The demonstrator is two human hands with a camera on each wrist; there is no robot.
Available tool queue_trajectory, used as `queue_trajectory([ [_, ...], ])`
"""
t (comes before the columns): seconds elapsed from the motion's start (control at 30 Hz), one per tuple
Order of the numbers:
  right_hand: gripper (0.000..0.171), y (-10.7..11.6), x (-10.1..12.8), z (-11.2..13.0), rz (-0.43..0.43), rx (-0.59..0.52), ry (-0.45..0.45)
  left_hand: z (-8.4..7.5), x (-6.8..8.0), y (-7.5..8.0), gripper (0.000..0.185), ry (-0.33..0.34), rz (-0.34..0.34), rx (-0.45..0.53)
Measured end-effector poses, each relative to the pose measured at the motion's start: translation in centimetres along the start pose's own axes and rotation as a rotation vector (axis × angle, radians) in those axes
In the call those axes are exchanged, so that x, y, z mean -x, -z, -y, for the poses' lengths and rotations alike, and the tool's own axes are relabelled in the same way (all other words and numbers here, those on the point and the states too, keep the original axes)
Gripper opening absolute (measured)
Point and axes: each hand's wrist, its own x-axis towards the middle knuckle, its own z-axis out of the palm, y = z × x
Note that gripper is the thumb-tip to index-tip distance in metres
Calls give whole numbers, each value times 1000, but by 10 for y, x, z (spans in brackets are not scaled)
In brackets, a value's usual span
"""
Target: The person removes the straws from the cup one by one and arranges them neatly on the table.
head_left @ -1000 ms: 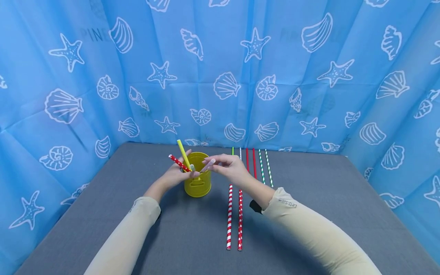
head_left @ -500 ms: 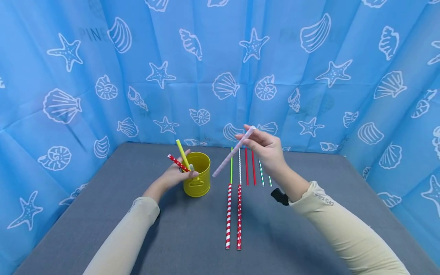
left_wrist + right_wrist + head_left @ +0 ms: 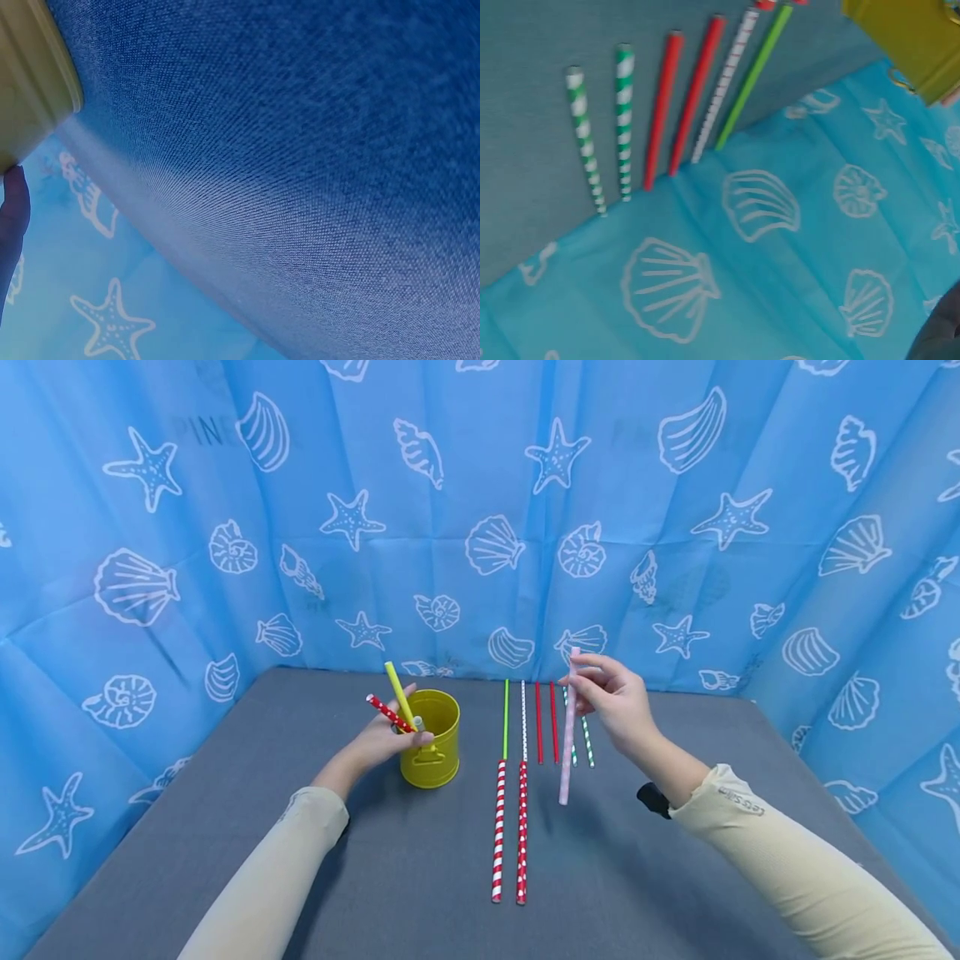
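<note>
My left hand (image 3: 382,740) grips the near left side of a yellow bucket (image 3: 442,760), thumb at the rim. In the left wrist view, a fingertip touches the bucket (image 3: 30,82). A yellow straw (image 3: 399,693), a red straw with white dots (image 3: 388,713) and a pale straw end (image 3: 418,723) stick up inside it. With thumb and fingers, my right hand (image 3: 617,700) pinches a pale pink paper straw (image 3: 567,752) near its top. It hangs nearly upright, overlapping the green-striped straws (image 3: 587,742) in the head view.
On the grey table (image 3: 420,877) lie a lime straw (image 3: 506,718), a white patterned straw (image 3: 523,718) and two red straws (image 3: 538,722) in a row. Nearer are a red-striped straw (image 3: 498,835) and a red patterned straw (image 3: 522,835). A blue shell-print curtain (image 3: 480,602) borders the table.
My right hand has lifted the pink straw from the bucket and carried it right, turning it from slanted to nearly upright. The left hand and bucket stay put.
</note>
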Motion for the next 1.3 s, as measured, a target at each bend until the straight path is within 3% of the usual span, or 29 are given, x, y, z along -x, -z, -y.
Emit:
queue_trajectory([
  [0.27, 43, 12, 10, -28, 143, 162, -201, -2, -1, 1, 90, 3, 9, -4],
  [0.7, 40, 5, 32, -81, 368, 196, -281, -6, 1, 2, 89, 15, 9, -19],
  [1.1, 36, -2, 38, -100, 512, 276, -357, -1, -3, 2, 90, 13, 5, -19],
  [1.3, 34, -4, 37, -105, 588, 282, -339, 0, -3, 3, 91, -2, 15, -22],
])
